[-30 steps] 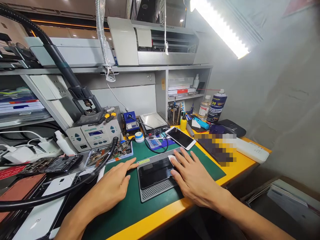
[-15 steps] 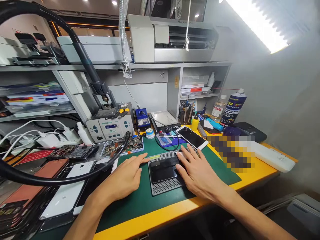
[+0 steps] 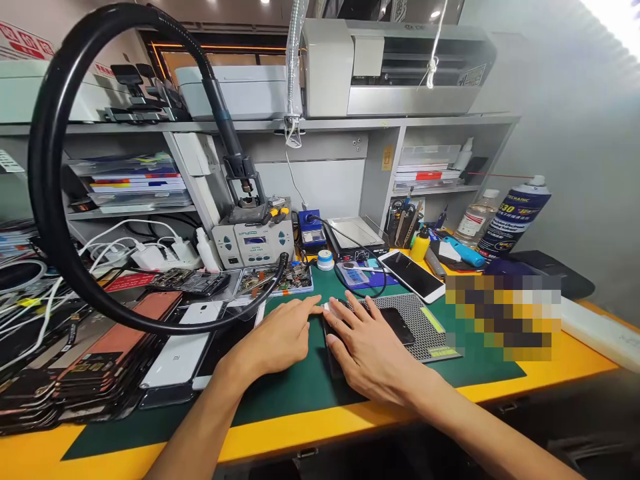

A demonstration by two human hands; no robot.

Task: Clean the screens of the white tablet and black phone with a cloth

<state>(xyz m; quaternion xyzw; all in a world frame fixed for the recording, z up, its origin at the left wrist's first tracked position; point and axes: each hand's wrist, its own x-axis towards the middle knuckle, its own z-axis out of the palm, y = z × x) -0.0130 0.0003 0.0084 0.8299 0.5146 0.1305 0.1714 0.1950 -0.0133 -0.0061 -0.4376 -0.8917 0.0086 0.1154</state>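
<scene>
At yellow bench (image 3: 285, 441) w/ green mat (image 3: 280, 400), rests R hand (image 3: 367, 340), fingers apart, over phone (image 3: 399, 327) on grey pad (image 3: 425, 317); points L hand (image 3: 277, 337), thumb & index apart, at phone's L end. Can't tell if touching.

Right hand (image 3: 370, 343) over black phone (image 3: 399, 325), green mat (image 3: 283, 400)

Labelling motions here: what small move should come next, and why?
I'd probably slide the right hand rightward along the black phone. That hand is spread over the phone's left end, while the right end shows uncovered on the grey mat. The left hand has its fingertips by the left end, so it looks placed to steady things.
</scene>
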